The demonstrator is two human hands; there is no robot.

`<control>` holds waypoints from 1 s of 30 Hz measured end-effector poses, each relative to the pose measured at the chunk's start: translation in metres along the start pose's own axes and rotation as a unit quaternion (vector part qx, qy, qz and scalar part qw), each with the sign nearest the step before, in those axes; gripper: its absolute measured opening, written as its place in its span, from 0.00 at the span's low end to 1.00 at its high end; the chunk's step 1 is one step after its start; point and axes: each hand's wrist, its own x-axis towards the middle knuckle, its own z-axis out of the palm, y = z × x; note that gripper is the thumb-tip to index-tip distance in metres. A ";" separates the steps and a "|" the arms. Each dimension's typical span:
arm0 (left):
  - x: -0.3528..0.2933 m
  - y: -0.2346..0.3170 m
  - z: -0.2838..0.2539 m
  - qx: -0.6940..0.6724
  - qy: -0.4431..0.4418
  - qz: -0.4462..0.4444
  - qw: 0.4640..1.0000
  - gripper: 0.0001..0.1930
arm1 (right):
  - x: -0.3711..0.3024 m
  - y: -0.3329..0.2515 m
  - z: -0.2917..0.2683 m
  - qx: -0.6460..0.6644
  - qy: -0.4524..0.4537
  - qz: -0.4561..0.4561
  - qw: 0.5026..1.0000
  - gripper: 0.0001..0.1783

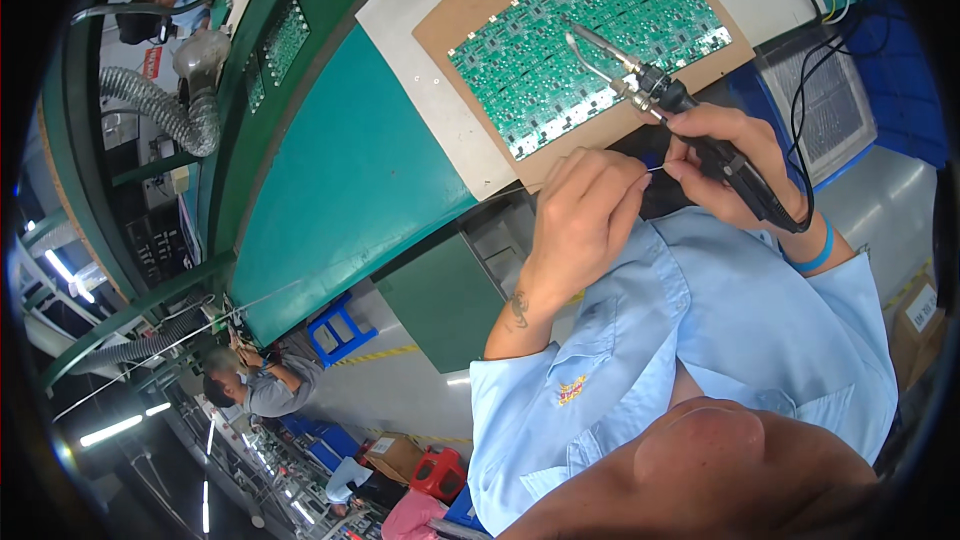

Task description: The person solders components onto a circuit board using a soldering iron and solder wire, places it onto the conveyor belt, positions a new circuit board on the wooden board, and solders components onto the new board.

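Observation:
My right hand (pixel 735 155) is closed round the black handle of a soldering iron (pixel 728 168). Its metal tip and a bent thin tube beside it point up and left over a panel of green circuit boards (pixel 590 50). Left of it, my left hand (pixel 590 205) is closed in a pinch on a thin wire (pixel 655 169). That wire spans the short gap to the fingertips of my right hand. The panel lies on a brown board (pixel 440 40) at the bench edge, just beyond both hands. Whether the tip touches the panel cannot be told.
A green bench mat (pixel 350 160) spreads left, beside a white sheet (pixel 400 20). The iron's black cable (pixel 800 110) loops at the right, near a blue crate (pixel 820 100). Beyond a green rail lie more circuit boards (pixel 285 40). Other people sit at the far left and lower left.

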 end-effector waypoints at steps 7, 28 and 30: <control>0.010 -0.006 -0.033 0.037 0.026 -0.093 0.995 0.07 | 0.000 -0.009 -0.012 -0.047 0.089 -0.018 0.995 0.25; 0.063 -0.048 -0.067 0.050 -0.129 -0.017 0.990 0.02 | -0.008 -0.050 -0.013 -0.177 0.001 -0.056 0.983 0.19; 0.070 -0.050 -0.069 0.039 -0.165 -0.030 0.985 0.02 | -0.006 -0.047 -0.014 -0.173 0.009 -0.051 0.984 0.19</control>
